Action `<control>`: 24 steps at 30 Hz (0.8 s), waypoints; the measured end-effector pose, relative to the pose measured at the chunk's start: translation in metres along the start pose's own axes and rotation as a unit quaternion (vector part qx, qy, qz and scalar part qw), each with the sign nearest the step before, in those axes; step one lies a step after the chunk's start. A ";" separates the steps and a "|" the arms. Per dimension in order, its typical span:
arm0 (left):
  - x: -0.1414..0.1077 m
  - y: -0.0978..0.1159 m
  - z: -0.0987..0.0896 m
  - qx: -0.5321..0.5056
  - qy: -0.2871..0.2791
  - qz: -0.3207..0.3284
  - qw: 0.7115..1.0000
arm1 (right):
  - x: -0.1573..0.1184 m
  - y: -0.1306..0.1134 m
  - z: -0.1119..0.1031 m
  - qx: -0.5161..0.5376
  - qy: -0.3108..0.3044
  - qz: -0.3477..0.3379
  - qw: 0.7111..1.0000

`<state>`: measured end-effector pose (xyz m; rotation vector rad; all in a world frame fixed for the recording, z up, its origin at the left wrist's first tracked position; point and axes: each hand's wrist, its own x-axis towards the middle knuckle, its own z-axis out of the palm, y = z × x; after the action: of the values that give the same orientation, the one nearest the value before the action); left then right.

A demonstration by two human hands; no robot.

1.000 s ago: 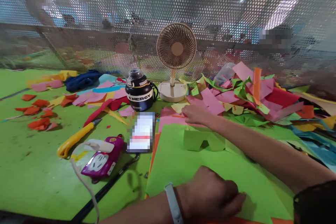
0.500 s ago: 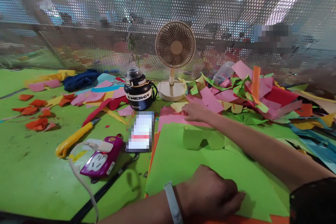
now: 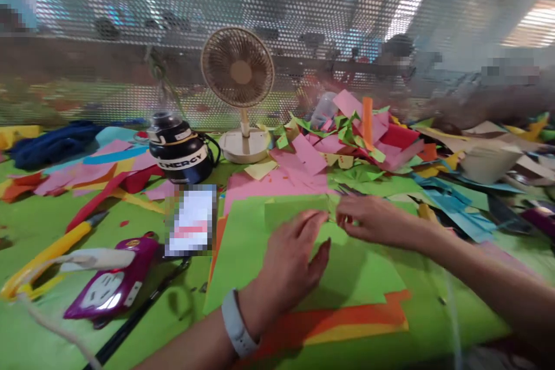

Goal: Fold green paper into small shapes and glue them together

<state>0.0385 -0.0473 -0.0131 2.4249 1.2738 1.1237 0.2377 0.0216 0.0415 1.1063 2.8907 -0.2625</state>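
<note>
My left hand (image 3: 290, 260), with a pale wristband (image 3: 238, 324), is over a stack of green paper sheets (image 3: 243, 248). Its fingers are stretched out together, the thumb apart, and the fingertips reach the right part of a folded green paper piece (image 3: 281, 211). Just right of them, my right hand (image 3: 368, 217) has its fingers curled in, close to the left fingertips. Anything between those fingers is too small to make out. Behind the right hand's knuckles a dark, narrow object (image 3: 349, 189) shows, blurred. Pink paper (image 3: 277, 182) with small red scraps lies beyond the stack.
A fan (image 3: 243, 147) and a black bottle (image 3: 184, 159) stand at the back before a perforated screen. Paper scraps (image 3: 303, 156) heap up behind and right. Left lie a phone (image 3: 193, 219), a purple power strip (image 3: 113, 283) and a yellow-handled cutter (image 3: 52, 254).
My right hand has drawn back from the pink paper towards me. My left hand has moved forward and opened from a fist. The view has turned right.
</note>
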 end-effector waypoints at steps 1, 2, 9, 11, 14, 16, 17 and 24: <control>0.000 0.002 0.000 0.038 -0.042 0.012 0.998 | -0.013 -0.007 0.005 -0.007 -0.008 -0.005 1.000; -0.001 0.004 0.001 0.068 -0.085 0.027 0.994 | -0.023 -0.014 0.009 -0.016 -0.014 -0.006 1.000; -0.005 0.017 0.002 0.139 -0.250 0.051 0.957 | -0.043 -0.037 0.017 -0.054 0.005 -0.056 0.997; -0.003 0.017 0.002 0.139 -0.251 0.038 0.957 | -0.044 -0.036 0.018 -0.050 0.024 -0.063 0.997; 0.000 0.015 0.003 0.134 -0.262 0.019 0.956 | -0.046 -0.034 0.020 -0.036 0.032 -0.065 0.997; 0.002 0.014 0.002 0.107 -0.270 -0.011 0.957 | -0.049 -0.030 0.021 -0.015 0.036 -0.064 0.997; 0.003 0.013 0.001 0.080 -0.271 -0.031 0.959 | -0.051 -0.026 0.020 0.000 0.041 -0.058 0.997; 0.010 0.008 -0.005 -0.275 -0.270 -0.317 0.867 | -0.056 0.023 0.019 -0.035 0.045 0.258 0.965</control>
<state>0.0436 -0.0455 0.0000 1.5425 1.1928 0.4687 0.2943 -0.0015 0.0243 1.8310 2.5274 -0.0896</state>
